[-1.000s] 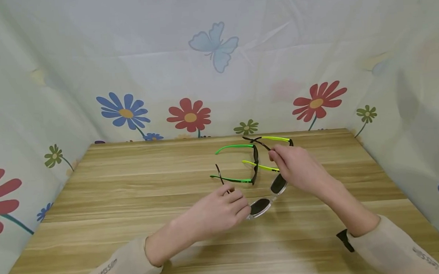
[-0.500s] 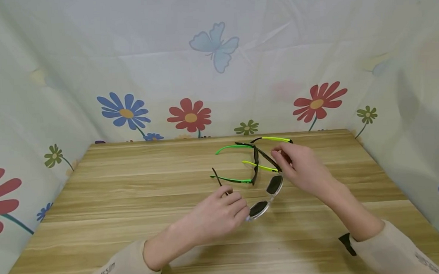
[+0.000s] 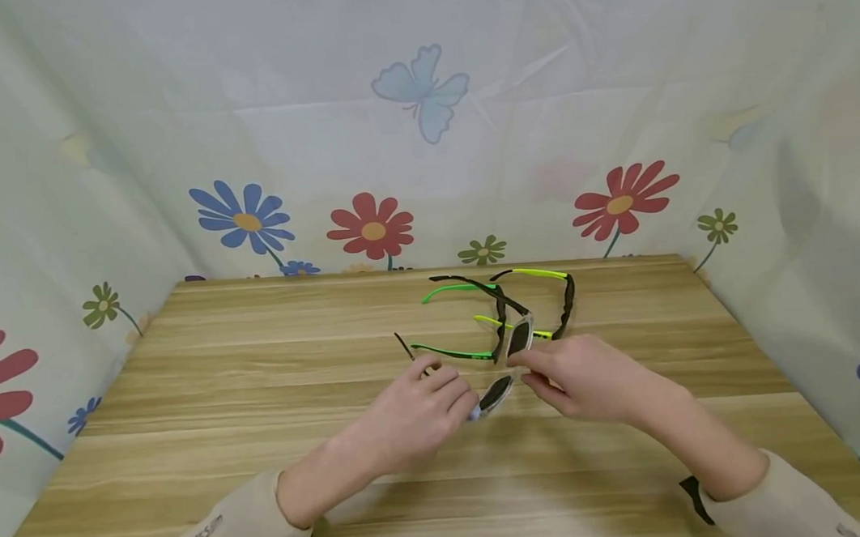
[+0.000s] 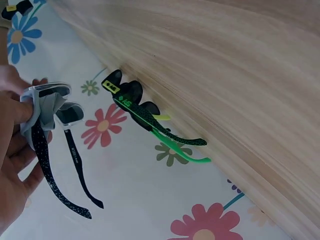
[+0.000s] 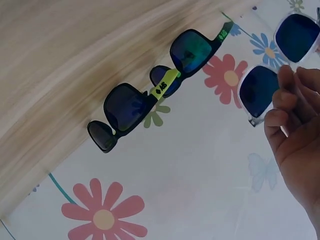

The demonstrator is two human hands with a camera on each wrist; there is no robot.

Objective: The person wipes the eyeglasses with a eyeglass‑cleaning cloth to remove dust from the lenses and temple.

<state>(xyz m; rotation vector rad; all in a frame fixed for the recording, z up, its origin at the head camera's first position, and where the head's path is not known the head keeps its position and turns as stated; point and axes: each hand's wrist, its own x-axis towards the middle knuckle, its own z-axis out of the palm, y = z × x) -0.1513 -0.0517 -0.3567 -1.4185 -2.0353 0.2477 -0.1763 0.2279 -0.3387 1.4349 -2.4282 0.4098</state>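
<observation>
A pair of clear-framed sunglasses [image 3: 519, 338] with dark lenses and black speckled temples is held above the table, temples spread. My left hand [image 3: 408, 416] grips it at the near hinge end, with a grey cloth [image 4: 47, 111] between fingers and frame. My right hand [image 3: 596, 377] pinches the frame near the bridge with thumb and index finger; in the right wrist view its fingers [image 5: 286, 100] cover part of the middle. Behind, sunglasses with green temples [image 3: 456, 353] lie unfolded on the table, beside sunglasses with yellow temples [image 3: 569, 298].
The wooden table [image 3: 259, 342] runs back to a flowered cloth backdrop [image 3: 284, 138], which also hangs at both sides. The yellow and green pairs overlap near the back, right of the middle. A black strap [image 3: 696, 499] hangs by my right sleeve.
My right hand has left the far temple, moving down and left to the bridge. The clear sunglasses have turned and shifted slightly left; my left hand keeps its hold, and the yellow pair's front shows.
</observation>
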